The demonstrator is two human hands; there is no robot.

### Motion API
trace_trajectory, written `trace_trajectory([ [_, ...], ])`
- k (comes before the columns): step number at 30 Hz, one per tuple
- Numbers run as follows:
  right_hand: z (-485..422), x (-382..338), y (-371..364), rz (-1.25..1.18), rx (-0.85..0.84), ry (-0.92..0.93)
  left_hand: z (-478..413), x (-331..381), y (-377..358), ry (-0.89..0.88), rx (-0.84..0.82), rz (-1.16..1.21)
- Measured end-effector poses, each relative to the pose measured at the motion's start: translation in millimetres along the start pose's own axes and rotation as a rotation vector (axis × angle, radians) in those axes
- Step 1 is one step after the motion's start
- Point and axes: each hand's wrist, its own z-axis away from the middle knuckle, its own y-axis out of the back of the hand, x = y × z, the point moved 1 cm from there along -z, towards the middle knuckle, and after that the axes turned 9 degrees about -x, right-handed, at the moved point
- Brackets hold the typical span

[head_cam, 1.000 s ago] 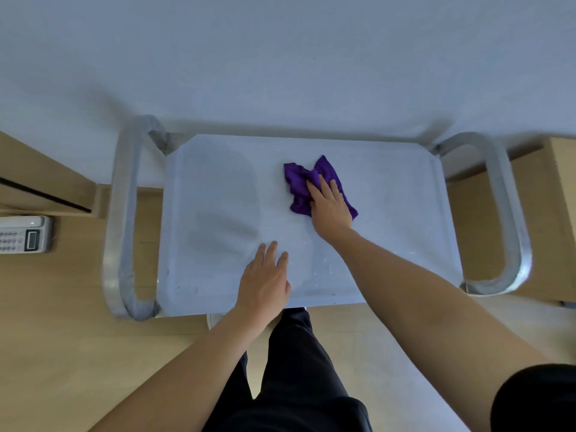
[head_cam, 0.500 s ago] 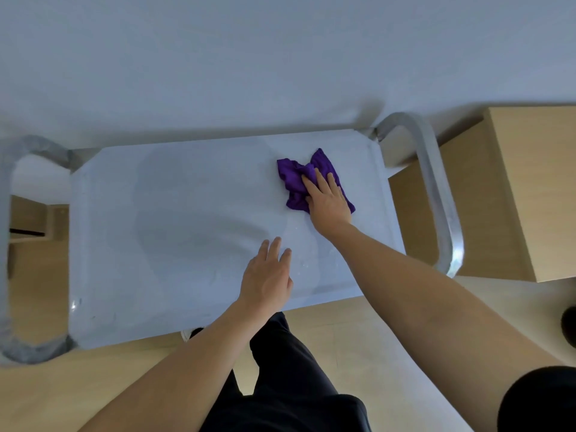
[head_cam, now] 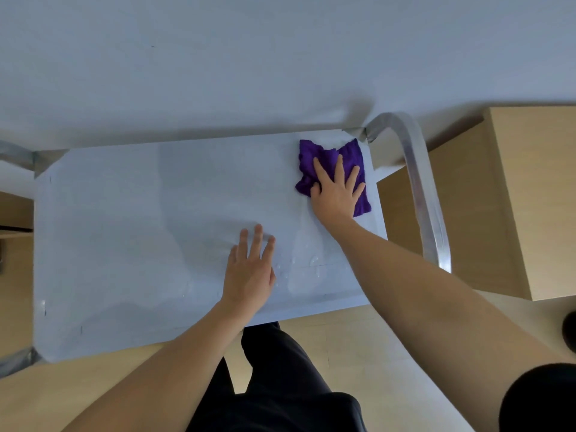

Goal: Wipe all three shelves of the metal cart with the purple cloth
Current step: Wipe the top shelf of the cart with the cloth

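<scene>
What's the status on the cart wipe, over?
Right hand flat on purple cloth, far right corner of top shelf. Left hand flat on shelf, bracing. Droplets sit near the front edge.

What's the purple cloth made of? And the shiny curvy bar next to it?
The cloth looks like soft, fuzzy fabric, maybe microfibre: it crumples into folds. The bar looks like bare polished metal: silvery, with bright glints along its curve.
</scene>
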Motion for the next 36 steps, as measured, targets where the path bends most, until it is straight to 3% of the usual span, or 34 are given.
trace_trajectory([
  [2,5.1,-22.3,-10.1,0.035,-0.012,0.048,0.4,2.3,-1.6,0.009,-0.001,0.001],
  [5,14.6,-49.9,-25.1,0.129,-0.022,0.282,0.2,4.6,-3.8,0.025,0.0,-0.004],
  [10,-2.9,-31.6,-14.3,0.15,-0.028,0.449,-0.5,5.5,-4.3,0.009,0.018,-0.011],
  [15,-33.2,25.1,18.8,0.047,0.031,0.191,-2.0,0.0,-9.4,-0.019,0.002,-0.007],
  [18,-41.8,36.3,29.0,0.072,0.016,0.14,-0.3,-3.0,-9.5,-0.035,0.008,0.003],
  [36,-31.9,-42.9,4.1,-0.03,0.073,-0.036,36.8,-103.5,13.3,0.058,0.048,0.097],
])
